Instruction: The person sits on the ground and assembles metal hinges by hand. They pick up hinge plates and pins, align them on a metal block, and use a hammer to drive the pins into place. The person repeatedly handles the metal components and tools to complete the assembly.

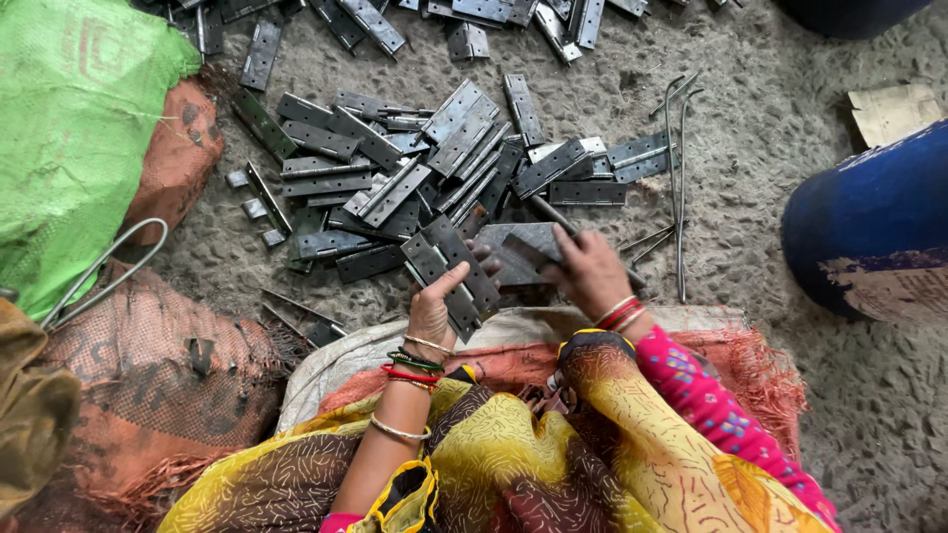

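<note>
A heap of grey metal hinges [444, 163] lies on the rough floor in front of me. My left hand [434, 306] grips an opened hinge [449, 262] by its lower leaf, thumb on top. My right hand [590, 268] holds a thin metal pin [549, 214] that points up and left toward the pile, over a flat hinge leaf [518, 247] lying between the hands. Bangles circle both wrists.
Loose thin rods [676, 168] lie right of the heap. A blue drum [869, 222] stands at right, a green sack [74, 128] and brown sacking [148, 375] at left. More hinges [474, 20] are scattered at the top. A cloth mat [513, 336] lies beneath my arms.
</note>
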